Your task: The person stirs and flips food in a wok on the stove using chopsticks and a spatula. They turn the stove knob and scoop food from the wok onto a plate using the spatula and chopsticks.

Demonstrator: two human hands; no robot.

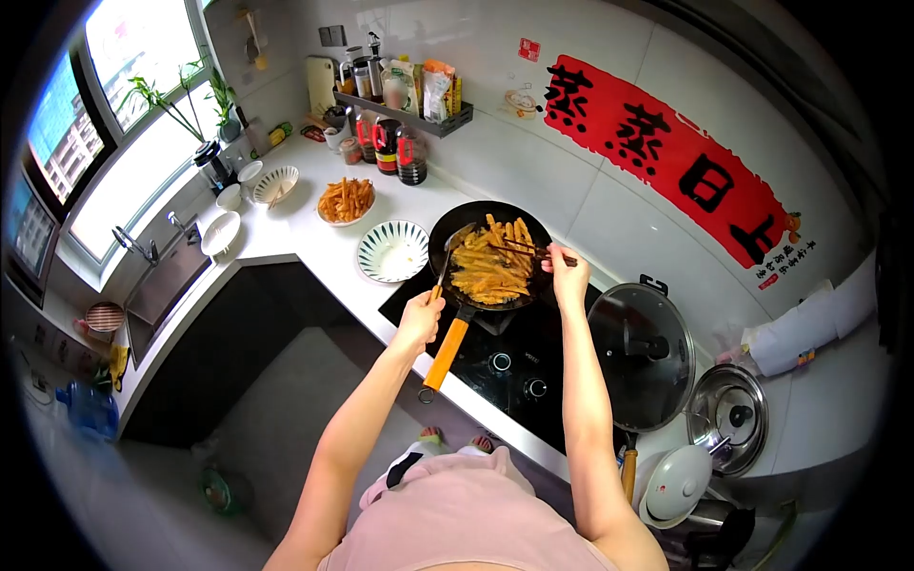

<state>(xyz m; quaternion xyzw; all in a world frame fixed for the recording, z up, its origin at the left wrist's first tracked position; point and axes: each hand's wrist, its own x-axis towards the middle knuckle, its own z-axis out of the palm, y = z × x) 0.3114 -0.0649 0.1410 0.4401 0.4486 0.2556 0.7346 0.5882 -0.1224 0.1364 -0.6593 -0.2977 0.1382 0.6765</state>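
Note:
A black frying pan [440, 217] with an orange handle [447, 354] sits on the black cooktop [476, 366]. Golden-brown fried strips [490, 271] are heaped inside it. My left hand [419, 320] is closed around the wooden handle of a spatula [444, 270], whose head reaches into the pan's left side. In my right hand [567, 274] are dark chopsticks [522, 249], their tips among the strips. A white bowl with a green striped rim [394, 251] stands left of the pan, with pale residue inside.
A plate of orange-brown strips [346, 202] is farther back on the counter, near bottles [386, 147] under a spice shelf [419, 116]. To the right, a large glass-lidded pan [619, 366], a steel lid [728, 419] and a white pot [678, 483] crowd the side. A sink [169, 276] lies left.

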